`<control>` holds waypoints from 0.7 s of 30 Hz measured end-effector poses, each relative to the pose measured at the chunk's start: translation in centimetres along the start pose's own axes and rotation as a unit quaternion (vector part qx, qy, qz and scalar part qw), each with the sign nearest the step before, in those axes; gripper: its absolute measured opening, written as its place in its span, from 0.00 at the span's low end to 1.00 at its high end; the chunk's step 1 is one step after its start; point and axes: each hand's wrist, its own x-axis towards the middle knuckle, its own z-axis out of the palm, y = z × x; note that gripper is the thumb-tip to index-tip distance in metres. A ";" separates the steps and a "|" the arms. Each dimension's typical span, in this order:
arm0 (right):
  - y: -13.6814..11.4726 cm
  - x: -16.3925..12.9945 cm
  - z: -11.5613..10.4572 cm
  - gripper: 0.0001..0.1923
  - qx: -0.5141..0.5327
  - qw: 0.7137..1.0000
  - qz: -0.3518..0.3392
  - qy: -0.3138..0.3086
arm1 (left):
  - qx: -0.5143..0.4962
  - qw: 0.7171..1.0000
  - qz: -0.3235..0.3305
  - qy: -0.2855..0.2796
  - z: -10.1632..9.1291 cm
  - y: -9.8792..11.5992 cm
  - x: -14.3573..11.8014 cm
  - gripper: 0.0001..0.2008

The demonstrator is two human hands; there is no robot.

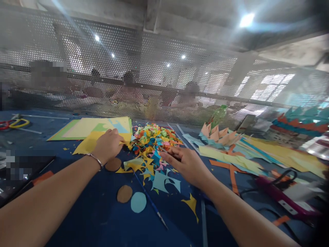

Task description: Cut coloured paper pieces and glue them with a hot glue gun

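Note:
My left hand [109, 146], closed, grips a sheet of yellow paper [84, 144] by its right part. Beyond it, a stack of pastel paper sheets [77, 127] lies on the blue table. My right hand [185, 164] is closed around a dark-handled tool with a thin metal tip [161, 149]; its shape is mostly hidden by the fingers. Between the hands is a heap of colourful paper scraps [151, 139]. Closer to me lie a brown disc [124, 194], a light-blue paper circle [138, 202] and a blue pen-like tool [151, 202]. Another brown disc [113, 164] sits below my left wrist.
Scissors with yellow handles [20, 123] lie at far left, near a dark flat device [25, 175]. On the right are paper strips [231, 161], a peach paper crown [218, 134], a green bottle [219, 115] and a purple power strip [285, 199] with cables. A perforated screen [154, 79] stands behind the table.

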 end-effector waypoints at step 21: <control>-1.1 0.0 1.2 0.19 0.438 0.890 0.095 0.077 | -0.082 0.898 0.350 0.254 -2.1 6.1 -3.1 0.12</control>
